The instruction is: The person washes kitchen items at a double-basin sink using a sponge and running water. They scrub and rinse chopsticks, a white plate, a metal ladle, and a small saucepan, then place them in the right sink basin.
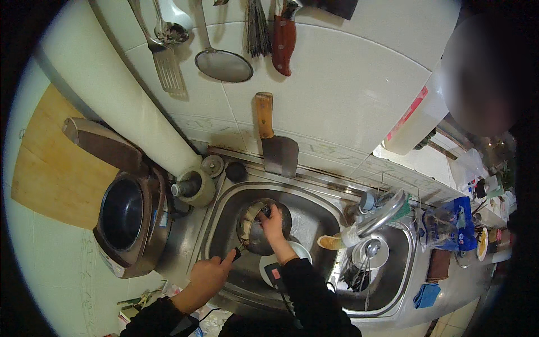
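Over the left basin of a steel sink (pixel 221 234), my left hand (pixel 209 274) grips the black handle (pixel 237 253) of a small metal pot (pixel 257 241). The pot is tilted, with pale residue along its inner side. My right hand (pixel 274 225) reaches into it, fingers closed around a small dark scourer (pixel 265 209), mostly hidden by the fingers. Below the pot and my right forearm lies a white dish (pixel 301 251), partly covered.
A faucet (pixel 381 217) extends between the basins. The right basin holds a white bowl (pixel 358 255) and a ladle (pixel 372 247). A cleaver (pixel 280 153) stands against the wall behind. Left are a stone mortar (pixel 205 193) and an opened rice cooker (pixel 158 223).
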A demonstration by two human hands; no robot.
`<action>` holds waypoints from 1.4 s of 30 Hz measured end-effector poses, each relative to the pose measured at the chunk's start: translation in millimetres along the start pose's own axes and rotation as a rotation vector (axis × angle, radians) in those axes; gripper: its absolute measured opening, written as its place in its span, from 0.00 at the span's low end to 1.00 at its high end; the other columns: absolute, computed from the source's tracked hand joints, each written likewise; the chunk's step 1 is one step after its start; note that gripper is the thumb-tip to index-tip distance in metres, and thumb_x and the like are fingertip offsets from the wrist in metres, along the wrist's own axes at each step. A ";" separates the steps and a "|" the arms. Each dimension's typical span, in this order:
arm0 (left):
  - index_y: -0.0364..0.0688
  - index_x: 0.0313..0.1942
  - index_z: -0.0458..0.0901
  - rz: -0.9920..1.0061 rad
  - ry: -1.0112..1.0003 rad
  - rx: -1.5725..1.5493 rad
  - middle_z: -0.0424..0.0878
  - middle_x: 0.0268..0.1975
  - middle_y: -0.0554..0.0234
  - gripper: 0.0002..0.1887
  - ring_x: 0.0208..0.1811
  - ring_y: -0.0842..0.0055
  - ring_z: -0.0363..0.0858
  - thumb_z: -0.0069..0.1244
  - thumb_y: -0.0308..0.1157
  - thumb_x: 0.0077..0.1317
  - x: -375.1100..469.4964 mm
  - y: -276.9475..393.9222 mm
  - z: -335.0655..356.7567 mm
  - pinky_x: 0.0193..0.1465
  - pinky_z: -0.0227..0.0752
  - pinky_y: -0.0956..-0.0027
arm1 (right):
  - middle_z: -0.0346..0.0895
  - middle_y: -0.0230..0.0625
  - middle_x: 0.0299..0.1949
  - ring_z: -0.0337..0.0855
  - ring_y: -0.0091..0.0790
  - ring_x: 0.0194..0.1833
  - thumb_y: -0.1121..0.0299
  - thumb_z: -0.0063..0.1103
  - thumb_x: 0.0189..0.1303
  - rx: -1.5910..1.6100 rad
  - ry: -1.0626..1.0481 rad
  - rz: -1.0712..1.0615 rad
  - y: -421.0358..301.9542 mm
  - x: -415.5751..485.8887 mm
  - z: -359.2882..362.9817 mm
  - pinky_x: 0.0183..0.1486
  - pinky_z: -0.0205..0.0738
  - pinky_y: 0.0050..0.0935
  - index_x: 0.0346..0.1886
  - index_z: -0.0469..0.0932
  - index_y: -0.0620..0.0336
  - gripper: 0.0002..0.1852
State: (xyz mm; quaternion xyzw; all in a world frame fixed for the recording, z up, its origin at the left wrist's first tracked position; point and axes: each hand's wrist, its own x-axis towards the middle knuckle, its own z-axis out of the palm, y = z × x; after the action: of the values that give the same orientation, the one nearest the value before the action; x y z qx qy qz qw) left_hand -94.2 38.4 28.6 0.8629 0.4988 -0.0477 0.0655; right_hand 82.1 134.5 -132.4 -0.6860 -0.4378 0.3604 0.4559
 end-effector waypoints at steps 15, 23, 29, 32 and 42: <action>0.43 0.50 0.71 -0.327 -0.119 -0.793 0.76 0.24 0.62 0.19 0.19 0.71 0.76 0.52 0.34 0.59 -0.9 -24.1 30.5 0.23 0.69 0.67 | 0.62 0.34 0.61 0.62 0.37 0.62 0.70 0.46 0.65 1.691 -0.730 0.540 2.3 -41.5 20.6 0.61 0.59 0.41 0.65 0.56 0.42 0.25; 0.36 0.38 0.73 -0.657 -0.293 -1.041 0.78 0.25 0.57 0.15 0.24 0.71 0.77 0.53 0.39 0.61 13.7 -27.8 59.3 0.27 0.68 0.64 | 0.64 0.39 0.61 0.65 0.40 0.61 0.63 0.51 0.62 0.664 -1.072 0.140 -25.8 -30.6 19.1 0.61 0.62 0.33 0.64 0.59 0.54 0.27; 0.34 0.32 0.73 -0.525 -0.058 -0.720 0.78 0.24 0.46 0.17 0.26 0.55 0.78 0.52 0.41 0.61 10.0 -13.8 69.4 0.29 0.68 0.58 | 0.74 0.41 0.51 0.71 0.44 0.55 0.67 0.53 0.54 -0.795 -0.562 -0.332 -23.8 2.6 14.9 0.47 0.72 0.41 0.49 0.75 0.56 0.17; 0.34 0.32 0.73 -0.550 -0.039 -0.761 0.78 0.25 0.44 0.17 0.28 0.52 0.78 0.52 0.42 0.61 14.4 -2.9 68.2 0.31 0.68 0.57 | 0.75 0.42 0.48 0.73 0.47 0.50 0.63 0.52 0.57 -0.882 -0.333 -0.467 -17.0 19.6 18.5 0.40 0.73 0.43 0.45 0.77 0.59 0.15; 0.34 0.33 0.73 -0.589 -0.053 -0.812 0.79 0.29 0.43 0.17 0.31 0.50 0.78 0.50 0.42 0.61 23.5 1.5 72.7 0.34 0.68 0.56 | 0.74 0.41 0.46 0.75 0.31 0.41 0.65 0.55 0.59 0.448 -0.874 0.043 -6.3 -30.9 30.9 0.42 0.71 0.29 0.52 0.72 0.62 0.19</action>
State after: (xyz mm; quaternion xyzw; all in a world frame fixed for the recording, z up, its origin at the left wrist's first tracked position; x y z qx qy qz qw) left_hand -82.4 46.0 -46.5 0.5889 0.6978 0.1116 0.3923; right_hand 41.7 116.6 -133.5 -0.3647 -0.4857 0.7090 0.3584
